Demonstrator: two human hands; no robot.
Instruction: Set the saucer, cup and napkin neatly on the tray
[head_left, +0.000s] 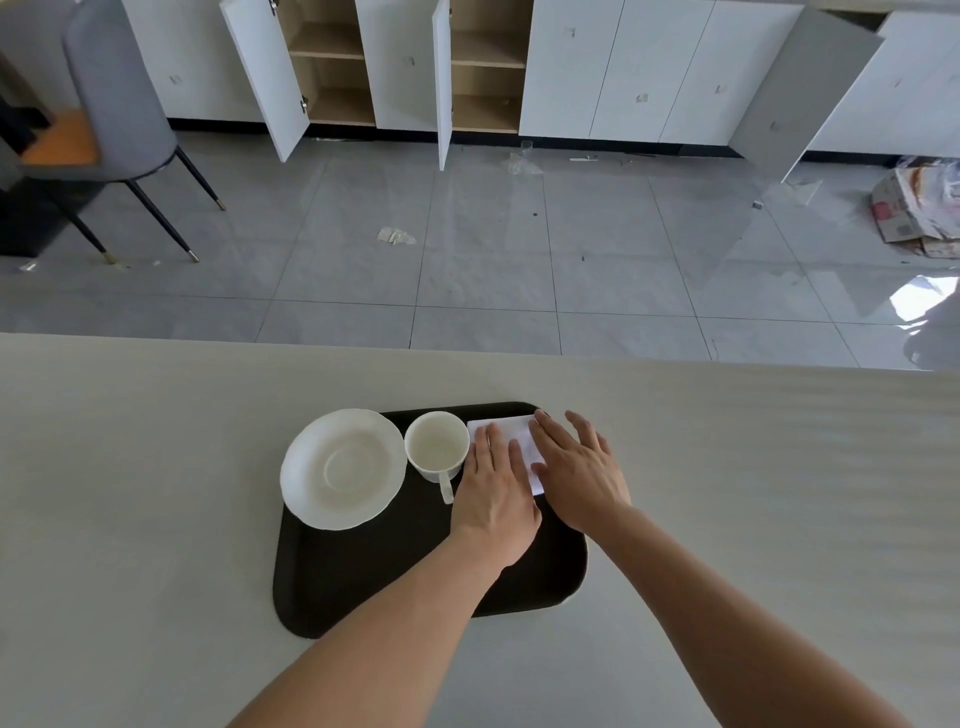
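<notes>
**A:** Start at the left. What's around the work?

**B:** Far left, a grey chair (119, 98) on thin dark legs stands on the tiled floor (467, 260), well apart from the table (130, 467). Behind it runs a wall of white cabinets (623, 73), several doors hanging open on bare wooden shelves. A scrap of paper (396, 236) lies mid-floor, and crumpled cardboard and plastic (919, 208) sit at the far right.

**B:** On the pale table the dark tray (374, 582) lies near the front, its long axis running toward and away from the person.

**A:** And the task's things?

**B:** The white saucer (343, 467) sits at the tray's far-left corner, its rim overhanging the tray edge. Just beside it to the right stands the white cup (436, 444), upright and empty, handle pointing back toward the person. Nothing blocks either one.

**A:** The napkin?

**B:** The white napkin (506, 434) lies flat in the tray's far-right corner, largely covered by both hands. The left hand (496, 493) rests palm-down on it, fingers straight and close together, right beside the cup's handle. The right hand (579, 467) presses flat on its right part, fingers spread wide, reaching the tray's far rim.
</notes>
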